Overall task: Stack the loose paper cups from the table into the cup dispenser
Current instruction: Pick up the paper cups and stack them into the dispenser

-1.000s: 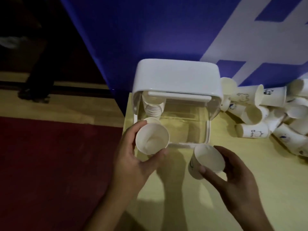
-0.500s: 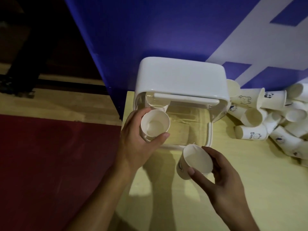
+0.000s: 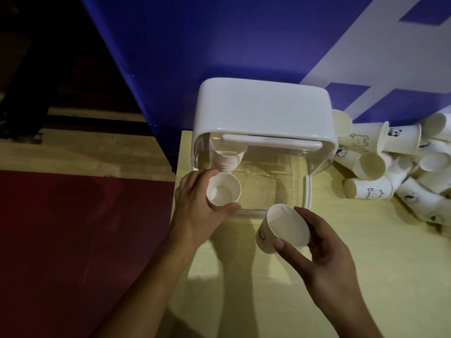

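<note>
A pale wooden table (image 3: pixel 366 276) is recorded under dim light, set against a blue panel (image 3: pixel 195 45) bearing broad white markings. To the left of the table a strip of light wood flooring (image 3: pixel 85 152) and a dark red floor covering (image 3: pixel 73 240) are seen below.

The table's left edge is noted just beside the cup dispenser (image 3: pixel 263 113), which is placed at the back left corner against the panel. Bare tabletop is available in front of the dispenser and around both forearms. The back right area is occupied by a pile of loose cups (image 3: pixel 402 162), most lying on their sides and touching one another.

The dispenser is seen with a white opaque top, a white bar across its front and clear walls. A nested stack (image 3: pixel 225 159) of cups is visible in its left part.

The left hand (image 3: pixel 195 211) is curled round an upright white cup (image 3: pixel 223 192), thumb on the near side, fingers on the far side, at the dispenser's front left, directly below the nested stack. Contact between cup and stack cannot be determined.

The right hand (image 3: pixel 324 250) grips a second cup (image 3: pixel 283 228), tilted, dark print on its side, in front of the dispenser's front edge.
</note>
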{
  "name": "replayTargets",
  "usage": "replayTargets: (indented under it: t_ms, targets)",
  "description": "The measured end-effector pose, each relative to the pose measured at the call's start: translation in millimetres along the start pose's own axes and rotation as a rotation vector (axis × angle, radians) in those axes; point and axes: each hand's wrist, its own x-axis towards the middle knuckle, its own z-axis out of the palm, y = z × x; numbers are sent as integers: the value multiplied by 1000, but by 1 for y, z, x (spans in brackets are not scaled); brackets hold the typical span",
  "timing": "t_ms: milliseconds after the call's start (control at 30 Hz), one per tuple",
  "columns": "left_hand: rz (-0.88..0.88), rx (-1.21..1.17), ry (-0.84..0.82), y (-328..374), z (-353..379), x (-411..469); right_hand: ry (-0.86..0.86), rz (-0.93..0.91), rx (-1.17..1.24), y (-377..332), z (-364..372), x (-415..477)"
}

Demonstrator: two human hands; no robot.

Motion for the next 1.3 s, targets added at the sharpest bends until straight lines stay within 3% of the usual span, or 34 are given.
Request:
replayTargets:
  t_ms: [133, 367, 500, 833, 1100, 1300]
  targets:
    - [-20, -32, -22, 3, -4, -4, 9, -64, 2, -8, 5, 4]
    - [-12, -360, 98, 20, -34, -20, 20, -305, -100, -33, 38, 34]
    - [38, -518, 80, 32, -42, -19, -23, -396, -161, -34, 64, 53]
    - [-54, -430, 80, 20, -31, -9, -54, -419, -241, -7, 84, 72]
    - [-9, -141, 65, -5, -13, -3, -88, -365, -393, 17, 91, 83]
    - [6, -96, 78, -13, -7, -2, -100, -347, -414, 26, 92, 85]
